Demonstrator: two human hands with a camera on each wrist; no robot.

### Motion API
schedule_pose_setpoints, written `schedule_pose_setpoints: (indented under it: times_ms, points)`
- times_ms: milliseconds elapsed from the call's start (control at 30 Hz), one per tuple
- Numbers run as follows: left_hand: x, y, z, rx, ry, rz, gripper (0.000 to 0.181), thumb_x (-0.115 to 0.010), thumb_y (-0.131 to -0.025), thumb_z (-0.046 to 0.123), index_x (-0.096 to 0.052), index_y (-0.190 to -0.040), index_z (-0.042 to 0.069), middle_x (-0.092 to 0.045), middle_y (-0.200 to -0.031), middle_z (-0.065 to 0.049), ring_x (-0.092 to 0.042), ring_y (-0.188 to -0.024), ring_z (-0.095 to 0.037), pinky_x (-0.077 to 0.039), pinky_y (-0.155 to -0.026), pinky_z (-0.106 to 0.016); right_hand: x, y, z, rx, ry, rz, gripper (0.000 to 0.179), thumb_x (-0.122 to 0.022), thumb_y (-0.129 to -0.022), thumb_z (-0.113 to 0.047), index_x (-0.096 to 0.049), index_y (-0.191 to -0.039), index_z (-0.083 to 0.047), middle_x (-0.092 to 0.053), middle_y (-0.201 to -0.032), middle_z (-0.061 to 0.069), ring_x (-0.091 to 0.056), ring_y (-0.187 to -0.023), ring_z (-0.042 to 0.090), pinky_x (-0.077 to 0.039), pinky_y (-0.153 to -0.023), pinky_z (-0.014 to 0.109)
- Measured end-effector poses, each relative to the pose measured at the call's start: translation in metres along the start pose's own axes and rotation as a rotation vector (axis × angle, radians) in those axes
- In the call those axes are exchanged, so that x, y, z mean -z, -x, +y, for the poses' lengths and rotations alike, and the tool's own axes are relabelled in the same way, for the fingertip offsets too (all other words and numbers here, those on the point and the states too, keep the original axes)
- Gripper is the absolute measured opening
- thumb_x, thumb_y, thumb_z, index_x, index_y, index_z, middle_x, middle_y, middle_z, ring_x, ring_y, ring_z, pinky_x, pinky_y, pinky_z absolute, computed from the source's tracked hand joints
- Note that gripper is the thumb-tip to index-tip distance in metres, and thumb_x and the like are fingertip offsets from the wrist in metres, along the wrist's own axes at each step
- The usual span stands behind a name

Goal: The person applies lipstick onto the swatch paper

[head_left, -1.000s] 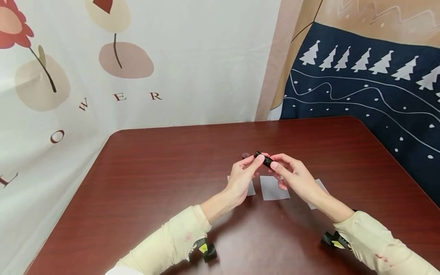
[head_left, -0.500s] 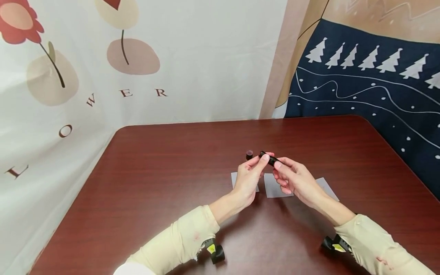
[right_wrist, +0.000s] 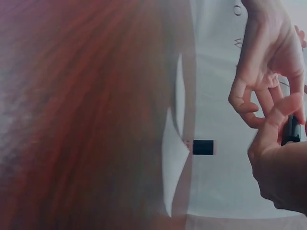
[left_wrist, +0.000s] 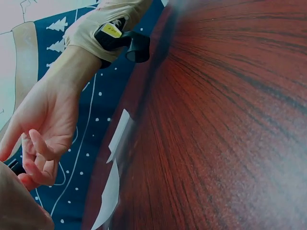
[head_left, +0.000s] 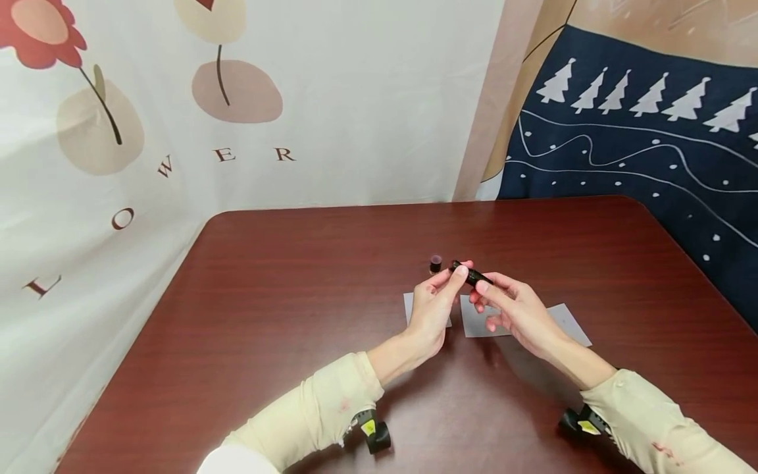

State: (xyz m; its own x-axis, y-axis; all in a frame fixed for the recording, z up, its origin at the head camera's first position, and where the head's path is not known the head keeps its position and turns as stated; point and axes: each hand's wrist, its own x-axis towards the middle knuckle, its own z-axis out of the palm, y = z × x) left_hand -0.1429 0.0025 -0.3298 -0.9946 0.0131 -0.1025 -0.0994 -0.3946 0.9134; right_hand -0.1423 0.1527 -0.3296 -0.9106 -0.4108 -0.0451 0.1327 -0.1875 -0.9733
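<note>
A short black tube is held above the table between both hands, tilted down to the right. My left hand pinches its left end with thumb and fingers. The thumb and fingers of my right hand grip the other end. In the right wrist view, part of the tube shows between the hands; in the left wrist view only a bit of the black tube appears. Just behind the left fingertips stands a small dark cylinder with a purplish top. What kind of item the tube is, I cannot tell.
Under and beside the hands lie white paper squares: a left sheet, a middle sheet and a right sheet. The brown table meets hanging printed cloths at its back edge.
The head view has shifted, so the scene sits farther right and slightly higher. The small dark cylinder, earlier mostly hidden by the left hand, now shows. Both hands still hold the tube.
</note>
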Motion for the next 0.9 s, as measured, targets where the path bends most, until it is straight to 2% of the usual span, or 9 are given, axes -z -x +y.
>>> schedule_pose_setpoints:
  times_ms: [133, 367, 567, 767, 900]
  points:
    - [-0.0005, -0.0013, -0.0007, 0.015, -0.004, 0.025, 0.027, -0.066, -0.088, 0.022, -0.071, -0.108, 0.005, -0.068, -0.107, -0.002, -0.049, -0.095, -0.011, -0.035, -0.072, -0.028, 0.0004, -0.0004, 0.0023, 0.02, 0.031, 0.031, 0.013, -0.05, -0.097, -0.015, -0.056, -0.105, -0.007, -0.056, -0.077, 0.002, -0.049, -0.067, 0.011, -0.044, -0.049, 0.019]
    - [0.0012, -0.0012, -0.0021, 0.027, 0.006, 0.028, 0.027, -0.065, -0.088, 0.022, -0.071, -0.108, 0.005, -0.067, -0.105, -0.001, -0.049, -0.093, -0.01, -0.035, -0.076, -0.032, 0.0, -0.0018, 0.0029, 0.017, 0.054, 0.007, 0.019, -0.047, -0.099, -0.02, -0.058, -0.1, -0.004, -0.055, -0.076, 0.003, -0.047, -0.063, 0.01, -0.041, -0.048, 0.02]
    - [0.0015, -0.0013, -0.0032, 0.032, 0.02, 0.03, 0.026, -0.065, -0.088, 0.021, -0.071, -0.108, 0.004, -0.068, -0.105, -0.002, -0.05, -0.092, -0.01, -0.035, -0.076, -0.032, -0.0026, -0.0016, 0.0026, 0.008, 0.096, 0.062, 0.016, -0.053, -0.096, -0.016, -0.056, -0.107, -0.006, -0.058, -0.078, 0.004, -0.047, -0.061, 0.01, -0.041, -0.047, 0.021]
    - [0.0024, -0.0009, -0.0031, 0.028, 0.017, 0.036, 0.026, -0.065, -0.088, 0.021, -0.071, -0.107, 0.004, -0.068, -0.104, -0.003, -0.052, -0.093, -0.01, -0.036, -0.075, -0.031, -0.004, -0.0025, 0.0047, 0.03, 0.124, 0.078, 0.013, -0.052, -0.096, -0.016, -0.059, -0.101, -0.006, -0.052, -0.071, 0.002, -0.041, -0.053, 0.009, -0.035, -0.043, 0.019]
    - [0.0028, -0.0011, -0.0036, 0.031, 0.023, 0.035, 0.026, -0.065, -0.088, 0.021, -0.071, -0.108, 0.004, -0.068, -0.103, -0.003, -0.052, -0.092, -0.009, -0.036, -0.075, -0.032, -0.0046, -0.0022, 0.0054, 0.029, 0.106, 0.081, 0.016, -0.051, -0.097, -0.016, -0.057, -0.102, -0.002, -0.054, -0.072, 0.002, -0.04, -0.053, 0.009, -0.034, -0.043, 0.018]
